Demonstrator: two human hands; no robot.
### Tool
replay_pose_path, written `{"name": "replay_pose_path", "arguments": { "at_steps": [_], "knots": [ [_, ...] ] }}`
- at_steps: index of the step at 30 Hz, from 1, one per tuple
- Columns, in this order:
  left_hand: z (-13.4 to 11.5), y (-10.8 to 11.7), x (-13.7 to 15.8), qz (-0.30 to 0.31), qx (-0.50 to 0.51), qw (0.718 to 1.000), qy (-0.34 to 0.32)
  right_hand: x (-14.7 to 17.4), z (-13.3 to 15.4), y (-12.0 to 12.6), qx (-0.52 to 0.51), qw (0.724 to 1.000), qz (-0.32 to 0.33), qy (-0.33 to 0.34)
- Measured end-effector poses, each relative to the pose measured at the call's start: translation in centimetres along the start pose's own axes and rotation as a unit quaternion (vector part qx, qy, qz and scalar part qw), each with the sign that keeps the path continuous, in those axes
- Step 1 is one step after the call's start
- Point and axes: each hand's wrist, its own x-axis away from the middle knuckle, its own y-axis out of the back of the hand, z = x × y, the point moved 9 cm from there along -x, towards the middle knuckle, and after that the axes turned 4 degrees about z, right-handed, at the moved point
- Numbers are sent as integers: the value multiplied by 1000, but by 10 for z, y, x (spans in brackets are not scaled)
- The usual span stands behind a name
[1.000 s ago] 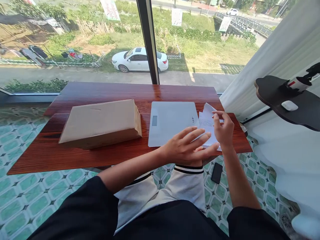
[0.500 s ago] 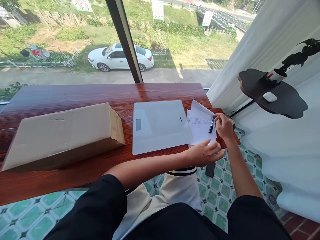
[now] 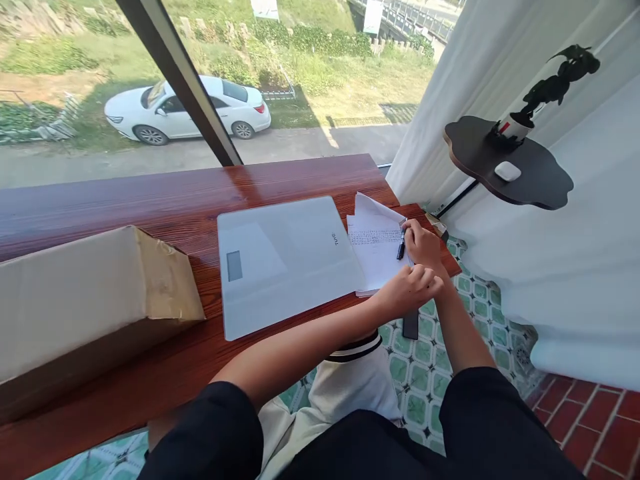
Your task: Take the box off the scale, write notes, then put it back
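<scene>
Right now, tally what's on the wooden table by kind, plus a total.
Cardboard box: 1
White flat scale: 1
Stack of papers: 1, sheet count unclear, left hand at its near edge
Black pen: 1, held in the right hand
Total: 4

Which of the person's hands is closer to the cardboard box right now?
Left. The left hand rests on the papers' near edge, far right of the cardboard box. The right hand, holding the pen, is farther right.

Home room: wooden window desk (image 3: 150,200), white curtain (image 3: 480,73), patterned floor tiles (image 3: 440,373), street outside.
</scene>
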Motion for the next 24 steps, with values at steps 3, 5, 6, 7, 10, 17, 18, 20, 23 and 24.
{"name": "replay_pose_path", "arguments": {
  "at_steps": [3,5,6,7,10,17,18,20,23,24],
  "knots": [
    [1,-9,3,-1,13,1000,15,-3,3,-6,11,1000,26,2],
    [1,-15,5,-1,23,999,23,-4,3,-8,1,999,37,0],
    [2,-18,6,1,28,999,28,-4,3,-8,-9,999,36,-2],
    [3,-20,7,4,34,999,32,-4,2,-6,-23,999,30,-3],
    [3,-25,9,10,56,998,40,-2,0,7,-73,997,-23,-4],
    [13,-27,9,18,127,988,90,7,-1,29,-103,988,-116,7],
    [15,-28,9,24,136,986,98,7,0,29,-94,988,-121,17],
    [18,-28,8,30,147,983,109,8,3,29,-78,988,-130,30],
    [22,-25,8,30,149,982,115,9,-1,31,-63,988,-143,6],
    [23,-24,8,29,148,982,117,9,-3,34,-59,987,-151,-6]
  ]
}}
